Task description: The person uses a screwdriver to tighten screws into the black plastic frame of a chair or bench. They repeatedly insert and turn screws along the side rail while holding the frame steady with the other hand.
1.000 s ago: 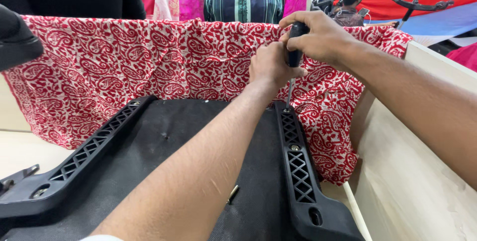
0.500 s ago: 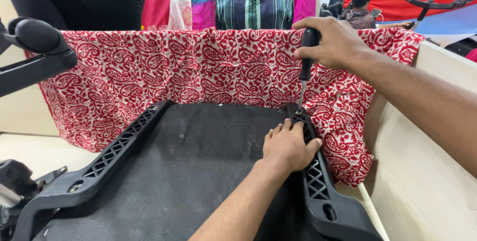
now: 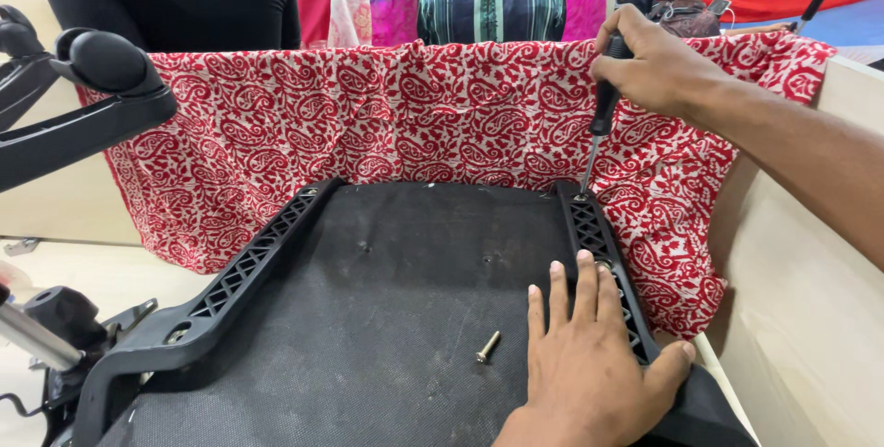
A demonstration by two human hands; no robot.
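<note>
Right hand (image 3: 656, 69) fisted round screwdriver (image 3: 599, 129), tip in the right bracket's (image 3: 603, 254) far hole; left hand (image 3: 589, 364) spread flat on that bracket, steadying; loose screw (image 3: 487, 347) just left of it.

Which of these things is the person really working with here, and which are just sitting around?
In use:
right hand gripping the screwdriver
black lattice bracket, tip at its far end
left hand flat on the black seat panel

Lying about:
loose screw
red patterned cloth
black armrest
</note>
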